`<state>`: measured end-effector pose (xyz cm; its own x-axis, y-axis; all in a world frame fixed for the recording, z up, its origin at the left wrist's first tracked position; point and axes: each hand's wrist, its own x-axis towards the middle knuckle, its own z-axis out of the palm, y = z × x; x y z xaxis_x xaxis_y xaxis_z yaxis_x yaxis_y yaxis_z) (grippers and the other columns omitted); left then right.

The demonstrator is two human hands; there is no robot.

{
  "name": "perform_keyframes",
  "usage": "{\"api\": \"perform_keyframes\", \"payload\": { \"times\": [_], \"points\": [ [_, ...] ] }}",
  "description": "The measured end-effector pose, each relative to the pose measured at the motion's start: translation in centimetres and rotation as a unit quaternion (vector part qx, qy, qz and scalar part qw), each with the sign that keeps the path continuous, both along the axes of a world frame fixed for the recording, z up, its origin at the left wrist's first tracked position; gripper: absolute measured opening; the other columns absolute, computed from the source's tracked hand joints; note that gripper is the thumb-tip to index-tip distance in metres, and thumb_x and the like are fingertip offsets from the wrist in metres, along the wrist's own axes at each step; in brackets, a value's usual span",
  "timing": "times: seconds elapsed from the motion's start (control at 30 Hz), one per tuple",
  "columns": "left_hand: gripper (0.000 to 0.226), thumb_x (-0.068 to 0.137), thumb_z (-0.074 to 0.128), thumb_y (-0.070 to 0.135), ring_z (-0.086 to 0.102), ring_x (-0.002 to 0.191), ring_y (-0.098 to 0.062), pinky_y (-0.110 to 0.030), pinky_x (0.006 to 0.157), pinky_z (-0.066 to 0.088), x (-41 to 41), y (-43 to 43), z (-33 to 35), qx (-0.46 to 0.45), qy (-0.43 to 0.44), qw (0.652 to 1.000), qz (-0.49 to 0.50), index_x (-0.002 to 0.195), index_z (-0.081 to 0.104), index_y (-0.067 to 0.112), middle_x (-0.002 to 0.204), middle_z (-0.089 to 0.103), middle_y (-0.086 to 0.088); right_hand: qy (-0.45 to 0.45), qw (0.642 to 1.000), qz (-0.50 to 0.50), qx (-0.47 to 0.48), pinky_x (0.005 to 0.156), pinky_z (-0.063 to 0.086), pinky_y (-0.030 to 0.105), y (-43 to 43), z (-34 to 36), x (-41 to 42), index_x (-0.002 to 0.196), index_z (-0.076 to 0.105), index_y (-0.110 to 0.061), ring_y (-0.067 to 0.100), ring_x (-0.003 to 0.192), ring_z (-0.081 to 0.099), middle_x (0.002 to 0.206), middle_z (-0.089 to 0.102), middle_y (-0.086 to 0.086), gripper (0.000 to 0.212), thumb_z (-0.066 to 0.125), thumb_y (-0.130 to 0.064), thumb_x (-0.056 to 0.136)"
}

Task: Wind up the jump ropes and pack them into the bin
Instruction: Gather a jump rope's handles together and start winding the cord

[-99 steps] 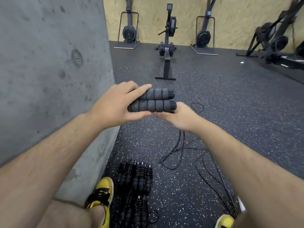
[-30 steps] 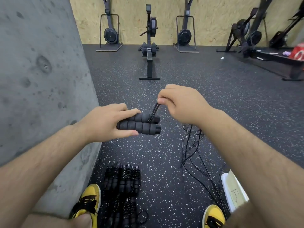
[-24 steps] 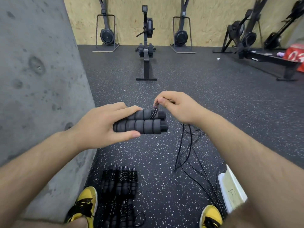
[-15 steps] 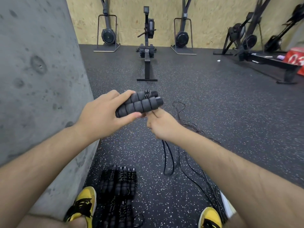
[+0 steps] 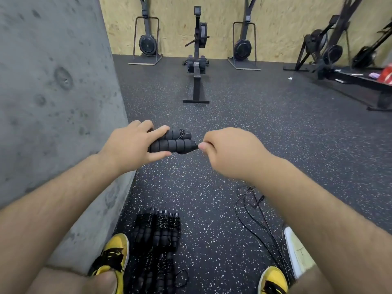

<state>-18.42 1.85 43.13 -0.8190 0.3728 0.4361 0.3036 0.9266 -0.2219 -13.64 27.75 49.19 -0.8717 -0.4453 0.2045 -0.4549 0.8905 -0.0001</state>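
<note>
My left hand [image 5: 131, 147] grips two black foam jump rope handles [image 5: 171, 143] held side by side, with a few turns of thin black cord around the upper one. My right hand [image 5: 229, 151] is a closed fist just right of the handle tips, pinching the cord. The loose cord [image 5: 252, 211] hangs below my right forearm and trails in loops over the floor. Several wound-up jump ropes [image 5: 158, 232] lie in a pile between my feet. A white bin [image 5: 293, 249] shows partly at the lower right, behind my right arm.
A grey concrete wall [image 5: 53, 102] stands close on the left. My yellow shoes [image 5: 112, 255] are at the bottom. A rowing machine [image 5: 197, 66] sits ahead on the speckled rubber floor, with more gym machines along the far wooden wall and at the right.
My right hand has come up from below the handles to their right end, pulling the cord. More cord is wrapped on the handles than a second ago. The floor loops have shrunk.
</note>
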Motion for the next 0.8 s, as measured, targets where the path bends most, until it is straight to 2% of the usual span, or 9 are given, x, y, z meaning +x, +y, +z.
{"api": "perform_keyframes", "payload": {
  "times": [0.17,0.27,0.37,0.43,0.53,0.6,0.7,0.8],
  "points": [
    [0.068,0.087,0.035,0.084,0.059,0.089,-0.021,-0.03,0.051,0.05,1.1,0.7,-0.1,-0.019,-0.007,0.996,-0.088,0.135,0.053,0.039,0.101,0.057,0.008,0.118,0.992,0.038,-0.006,0.069,0.047,0.034,1.1,0.2,-2.0,0.108,0.06,-0.027,0.023,0.088,0.061,0.099,0.062,-0.006,0.032,0.036,-0.048,0.104],
    [0.067,0.087,0.034,0.085,0.057,0.091,-0.015,-0.032,0.055,0.053,2.1,1.5,0.1,-0.004,-0.036,0.989,-0.146,0.135,0.051,0.042,0.103,0.056,0.013,0.111,0.993,0.038,-0.014,0.069,0.045,0.032,2.2,-0.4,-4.1,0.108,0.062,-0.033,0.022,0.09,0.062,0.101,0.06,-0.008,0.035,0.037,-0.057,0.1],
    [0.068,0.087,0.037,0.084,0.057,0.097,-0.012,-0.034,0.062,0.055,3.1,2.2,0.5,0.035,-0.051,0.98,-0.187,0.139,0.048,0.042,0.107,0.056,0.015,0.066,0.996,0.039,-0.054,0.073,0.045,0.033,2.9,-1.5,-5.5,0.107,0.061,-0.037,0.019,0.093,0.059,0.099,0.058,-0.009,0.031,0.038,-0.056,0.1],
    [0.069,0.087,0.04,0.083,0.059,0.101,-0.011,-0.036,0.071,0.056,3.8,2.7,0.9,0.095,-0.072,0.971,-0.209,0.142,0.047,0.041,0.11,0.058,0.016,0.037,0.992,0.052,-0.11,0.078,0.045,0.034,3.1,-2.1,-5.8,0.106,0.063,-0.035,0.018,0.095,0.057,0.098,0.059,-0.01,0.027,0.04,-0.049,0.102],
    [0.063,0.087,0.048,0.078,0.06,0.099,-0.011,-0.04,0.082,0.053,4.5,3.3,1.8,0.187,-0.097,0.953,-0.219,0.139,0.046,0.044,0.104,0.058,0.015,-0.071,0.966,0.055,-0.242,0.077,0.051,0.038,2.6,-3.3,-5.5,0.096,0.063,-0.027,0.02,0.088,0.061,0.092,0.065,-0.007,0.014,0.05,-0.023,0.101],
    [0.059,0.086,0.052,0.075,0.058,0.095,-0.01,-0.041,0.083,0.051,4.3,3.4,2.3,0.226,-0.091,0.949,-0.198,0.136,0.048,0.046,0.098,0.055,0.014,-0.159,0.94,0.038,-0.299,0.069,0.052,0.036,1.3,-4.6,-4.9,0.091,0.061,-0.024,0.018,0.079,0.062,0.087,0.066,-0.004,0.022,0.049,-0.007,0.098],
    [0.064,0.081,0.046,0.081,0.057,0.098,-0.011,-0.04,0.081,0.052,3.6,3.3,2.2,0.229,-0.051,0.965,-0.12,0.137,0.045,0.05,0.098,0.053,0.016,-0.216,0.925,0.02,-0.312,0.059,0.041,0.026,-1.3,-5.7,-3.4,0.089,0.06,-0.02,0.01,0.064,0.052,0.078,0.058,-0.006,0.029,0.036,-0.02,0.106],
    [0.068,0.078,0.038,0.087,0.057,0.104,-0.013,-0.035,0.072,0.051,2.4,2.5,1.8,0.196,-0.018,0.98,-0.036,0.136,0.044,0.052,0.103,0.054,0.015,-0.219,0.922,0.025,-0.32,0.058,0.038,0.027,-3.1,-5.5,-2.1,0.097,0.06,-0.02,0.008,0.064,0.052,0.075,0.055,-0.009,0.033,0.031,-0.03,0.108]
  ]
}}
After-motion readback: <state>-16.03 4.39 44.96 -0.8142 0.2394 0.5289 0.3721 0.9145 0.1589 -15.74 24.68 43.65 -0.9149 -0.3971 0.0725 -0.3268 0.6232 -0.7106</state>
